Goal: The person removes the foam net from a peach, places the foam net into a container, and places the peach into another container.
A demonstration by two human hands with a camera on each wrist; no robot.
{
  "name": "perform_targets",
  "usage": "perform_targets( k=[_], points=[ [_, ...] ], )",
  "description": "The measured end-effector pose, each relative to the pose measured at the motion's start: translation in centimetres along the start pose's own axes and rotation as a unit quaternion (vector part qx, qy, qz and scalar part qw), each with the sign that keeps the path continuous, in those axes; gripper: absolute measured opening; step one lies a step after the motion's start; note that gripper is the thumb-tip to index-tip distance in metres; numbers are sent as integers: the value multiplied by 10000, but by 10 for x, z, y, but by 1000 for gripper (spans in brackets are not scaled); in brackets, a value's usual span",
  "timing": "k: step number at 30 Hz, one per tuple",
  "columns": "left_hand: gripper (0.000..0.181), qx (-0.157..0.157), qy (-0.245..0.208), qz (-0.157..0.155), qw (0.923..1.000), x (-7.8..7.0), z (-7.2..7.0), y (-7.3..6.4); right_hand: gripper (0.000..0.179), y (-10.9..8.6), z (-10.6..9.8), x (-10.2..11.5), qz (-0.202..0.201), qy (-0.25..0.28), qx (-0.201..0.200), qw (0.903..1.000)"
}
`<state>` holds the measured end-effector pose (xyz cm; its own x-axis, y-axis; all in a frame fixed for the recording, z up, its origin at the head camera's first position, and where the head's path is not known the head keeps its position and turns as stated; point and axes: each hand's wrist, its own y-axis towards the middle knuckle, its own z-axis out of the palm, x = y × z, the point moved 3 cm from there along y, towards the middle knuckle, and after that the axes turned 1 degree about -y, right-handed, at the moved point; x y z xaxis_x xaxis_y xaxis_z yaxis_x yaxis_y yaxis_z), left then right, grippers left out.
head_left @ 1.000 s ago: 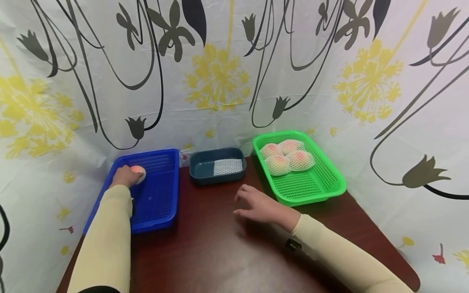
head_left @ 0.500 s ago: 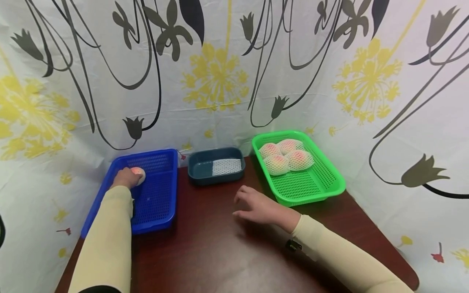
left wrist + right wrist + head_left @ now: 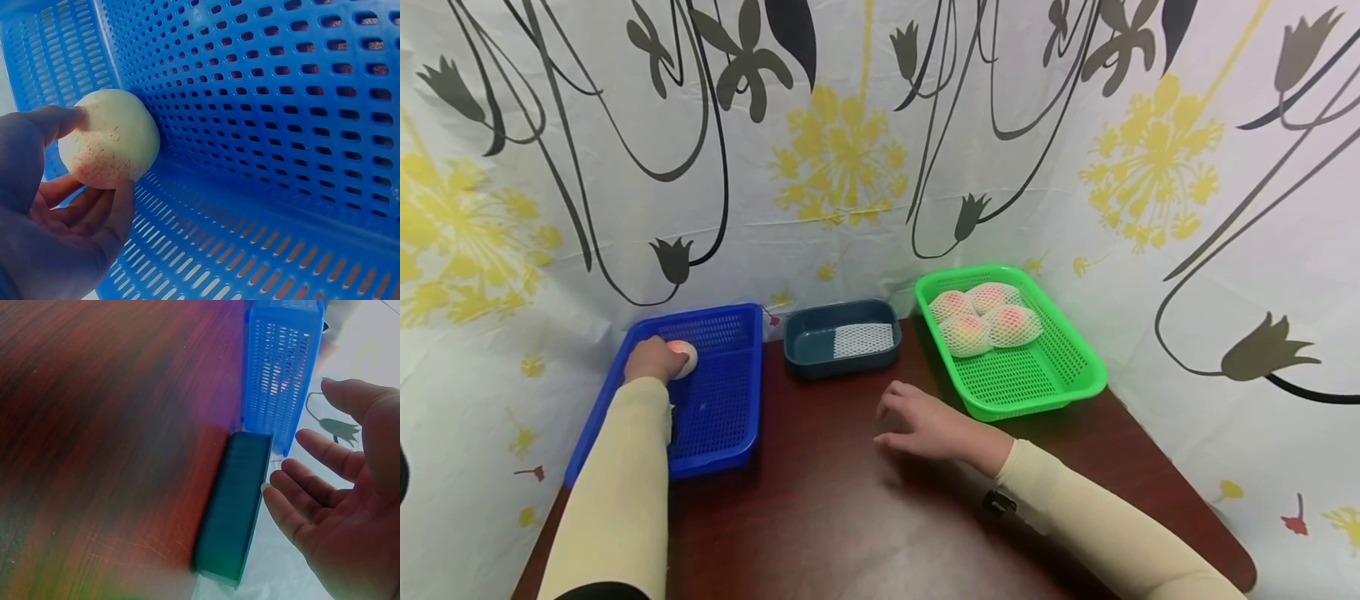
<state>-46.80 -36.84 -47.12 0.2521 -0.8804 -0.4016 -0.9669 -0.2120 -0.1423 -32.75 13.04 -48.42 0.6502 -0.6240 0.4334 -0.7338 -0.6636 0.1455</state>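
Note:
Inside the blue basket [image 3: 717, 400], my left hand [image 3: 653, 361] holds a bare peach [image 3: 111, 139] near the back left. The left wrist view shows the thumb on one side of the pale, red-speckled fruit and the fingers curled at its other side. The peach lies close to the basket's slotted wall. My right hand [image 3: 928, 423] hovers over the table with loosely bent fingers and nothing in its grasp. In the right wrist view its palm and spread fingers are visible. Nearest to it stands the green basket [image 3: 1033, 408], with several peaches [image 3: 966, 335] in white foam nets.
Between the two baskets, a dark teal tray [image 3: 808, 346] stands at the table's back, with a white foam net [image 3: 863, 341] lying in its right half. A patterned white curtain [image 3: 850, 250] hangs behind and along both sides of the brown table [image 3: 820, 500].

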Motion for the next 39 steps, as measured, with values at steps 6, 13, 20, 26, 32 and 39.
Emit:
perform_targets(
  k=[6, 13, 20, 26, 32, 39],
  points=[
    [74, -91, -7, 34, 10000, -2, -8, -7, 35, 1, 0, 2, -48, -44, -17, 10000],
    [76, -569, -167, 644, 9962, -22, -26, -15, 37, 1, -3, 2, -55, 55, -109, 9999],
    [71, -790, -616, 1473, 9840, -63, -38, -49, 35, 0, -4, -2, 122, 43, -124, 9998],
    [60, -993, -815, 1981, 9717, -108, -37, -98, 33, 0, -9, -2, 226, 15, -254, 9994],
    [50, -1018, -1091, 2512, 9564, -142, -20, -137, 29, 0, -13, 1, 226, 79, -317, 9992],
    [41, -931, -1488, 3162, 9323, -172, 13, -172, 28, 0, -12, 1, 248, 63, -334, 9991]
  ],
)
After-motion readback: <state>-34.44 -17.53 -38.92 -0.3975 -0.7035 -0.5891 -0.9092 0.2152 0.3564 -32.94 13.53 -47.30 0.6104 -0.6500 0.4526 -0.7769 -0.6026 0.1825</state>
